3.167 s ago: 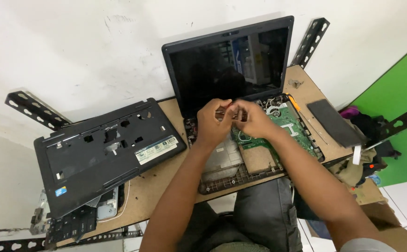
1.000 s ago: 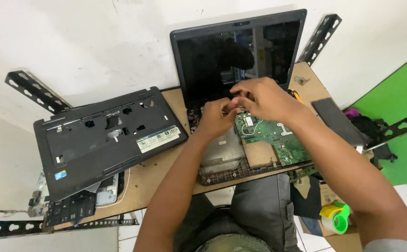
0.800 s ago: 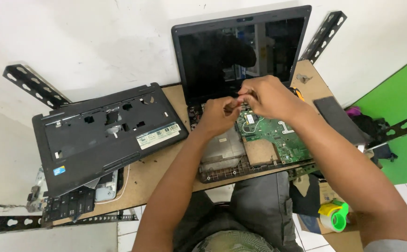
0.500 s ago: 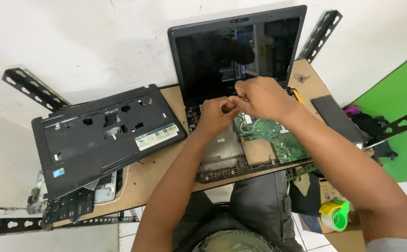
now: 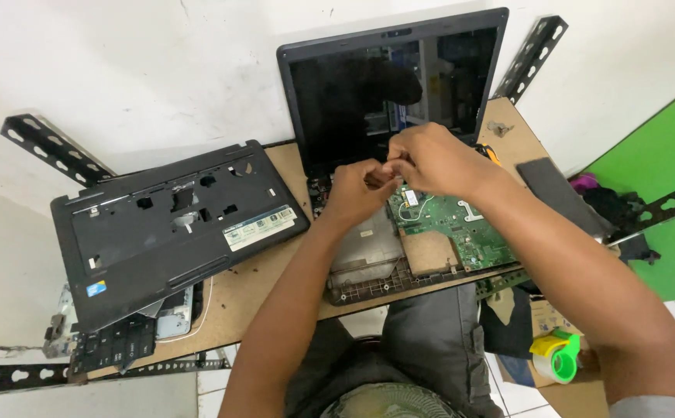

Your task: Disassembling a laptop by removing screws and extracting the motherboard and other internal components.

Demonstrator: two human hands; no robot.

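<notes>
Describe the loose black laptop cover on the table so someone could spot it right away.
On the wooden table, look left of the opened laptop. The black laptop cover lies flat there, apart from both hands. Unlike the laptop, it has no screen, just cut-out holes and a pale sticker.

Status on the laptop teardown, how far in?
Done: the top cover is off and lies to the left on the table; the green board is exposed. In hand: left hand and right hand meet over the base's rear edge, pinching something too small to identify. Left: the board sits in the base, and the screen is attached.
</notes>
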